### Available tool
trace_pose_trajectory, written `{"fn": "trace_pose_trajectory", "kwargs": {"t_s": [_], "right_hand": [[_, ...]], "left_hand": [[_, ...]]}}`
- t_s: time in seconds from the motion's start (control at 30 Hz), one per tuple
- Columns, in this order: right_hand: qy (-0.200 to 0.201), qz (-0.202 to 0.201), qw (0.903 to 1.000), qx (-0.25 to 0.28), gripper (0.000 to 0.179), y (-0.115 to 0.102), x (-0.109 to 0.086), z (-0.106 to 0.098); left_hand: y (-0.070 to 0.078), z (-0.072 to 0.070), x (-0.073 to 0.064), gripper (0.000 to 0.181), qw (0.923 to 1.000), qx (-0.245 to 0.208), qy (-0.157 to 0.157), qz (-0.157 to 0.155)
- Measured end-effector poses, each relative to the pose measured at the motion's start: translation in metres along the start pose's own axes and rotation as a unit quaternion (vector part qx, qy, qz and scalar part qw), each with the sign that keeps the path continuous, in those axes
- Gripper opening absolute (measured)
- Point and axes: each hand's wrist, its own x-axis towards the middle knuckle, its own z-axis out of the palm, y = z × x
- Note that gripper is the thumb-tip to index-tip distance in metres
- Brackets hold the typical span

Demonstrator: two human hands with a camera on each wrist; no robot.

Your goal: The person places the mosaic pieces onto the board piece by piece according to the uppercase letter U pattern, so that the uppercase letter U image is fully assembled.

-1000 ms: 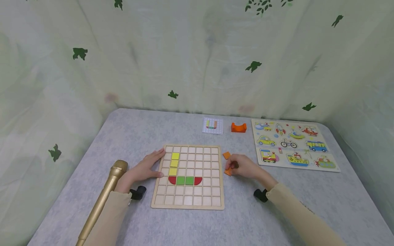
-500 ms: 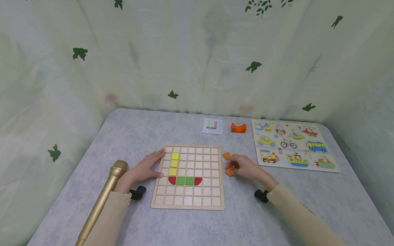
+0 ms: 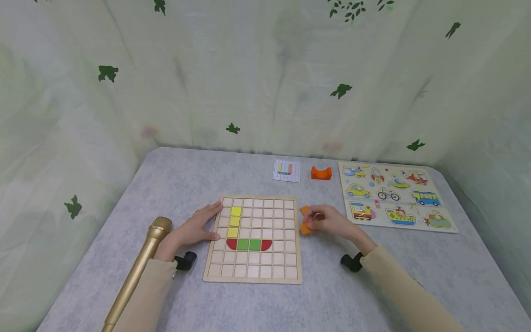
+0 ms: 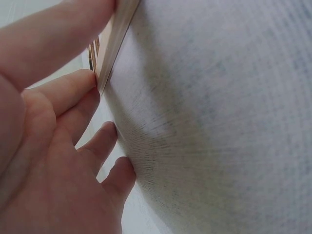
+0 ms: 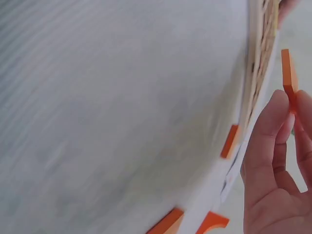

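Observation:
My right hand (image 3: 326, 218) pinches a small orange tile (image 5: 288, 75) between thumb and fingertips, just off the board's right edge. In the right wrist view the tile is lifted above the table, its thin edge facing the camera. A second orange tile (image 5: 230, 141) lies on the table by the board. My left hand (image 3: 198, 225) rests at the left edge of the wooden grid board (image 3: 253, 279), fingers spread and thumb on the rim. On the board, yellow squares (image 3: 234, 222) form a column above a row of green squares (image 3: 249, 244) with red rounded pieces (image 3: 267, 245) at both ends.
A pattern card (image 3: 286, 170) lies behind the board, beside an orange curved block (image 3: 321, 173). To the back right is a vehicle puzzle board (image 3: 398, 196). A gold microphone (image 3: 141, 263) lies along my left forearm. Another orange piece (image 5: 168, 223) shows low in the right wrist view.
My right hand has raised the orange tile and shifted it slightly toward the board. The left hand and the board have stayed in place.

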Motion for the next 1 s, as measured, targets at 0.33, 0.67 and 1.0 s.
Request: {"fn": "trace_pose_trajectory", "kwargs": {"t_s": [0.33,0.67,1.0], "right_hand": [[0.021,-0.005,0.9993,0.03,0.008,-0.017,0.018,0.021],[0.019,-0.004,0.9994,0.03,0.006,-0.034,0.037,0.049],[0.03,0.015,0.9992,-0.023,0.007,-0.045,0.05,0.067]], "left_hand": [[0.0,0.0,-0.001,0.084,0.9998,0.004,0.007,0.017],[-0.001,-0.001,0.0,0.084,0.9999,0.005,0.003,0.014],[0.001,-0.001,0.0,0.084,0.9999,0.004,-0.003,0.009]]}}
